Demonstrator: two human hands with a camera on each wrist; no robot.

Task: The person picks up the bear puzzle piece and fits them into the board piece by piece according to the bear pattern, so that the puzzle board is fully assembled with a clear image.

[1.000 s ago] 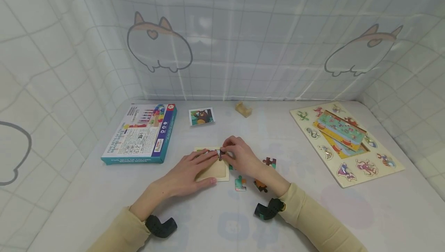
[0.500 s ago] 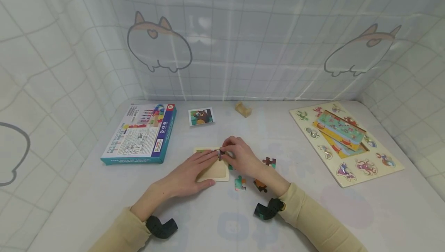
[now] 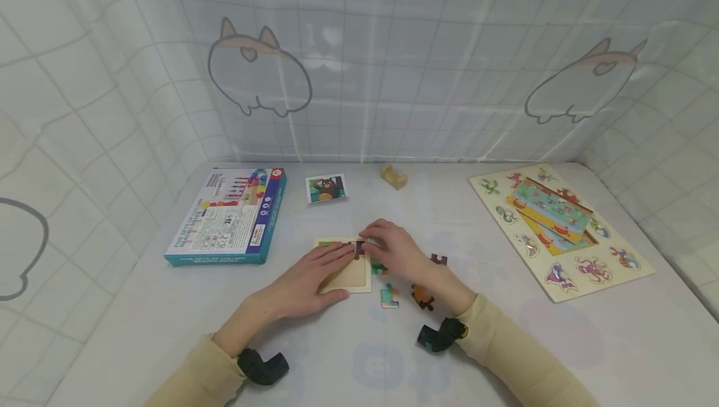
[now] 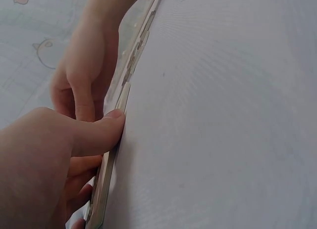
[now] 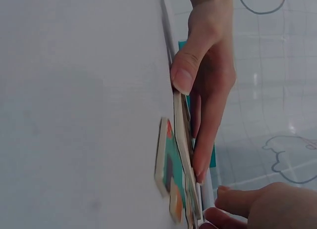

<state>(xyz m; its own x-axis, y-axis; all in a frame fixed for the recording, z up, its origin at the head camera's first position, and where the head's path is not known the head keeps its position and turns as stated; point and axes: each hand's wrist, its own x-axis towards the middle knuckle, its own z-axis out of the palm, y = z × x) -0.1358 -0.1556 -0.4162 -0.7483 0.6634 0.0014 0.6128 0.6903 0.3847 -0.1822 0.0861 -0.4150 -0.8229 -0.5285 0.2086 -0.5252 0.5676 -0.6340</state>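
Note:
A square wooden puzzle tray (image 3: 349, 278) lies on the table in the head view. My left hand (image 3: 306, 279) rests across its left side with fingers extended, the thumb by its near edge. At the tray's upper right corner, my right hand (image 3: 396, 254) holds a brown puzzle piece (image 3: 358, 250) by its edge between thumb and fingers. Part of the puzzle picture shows beyond my left fingers; the rest there is hidden. Loose pieces lie right of the tray: a green-orange puzzle piece (image 3: 389, 296), an orange-brown puzzle piece (image 3: 422, 296) and others partly under my right hand.
A boxed toy set (image 3: 227, 216) lies at the left. Further back are a bear picture card (image 3: 327, 188) and a small wooden block (image 3: 393, 176). At the right lies a wooden peg board (image 3: 528, 276) with colourful cards (image 3: 553, 210) on it.
The brown piece, tilted up before, now lies flatter at the tray's corner. My right hand has shifted slightly right; the left hand has barely moved.

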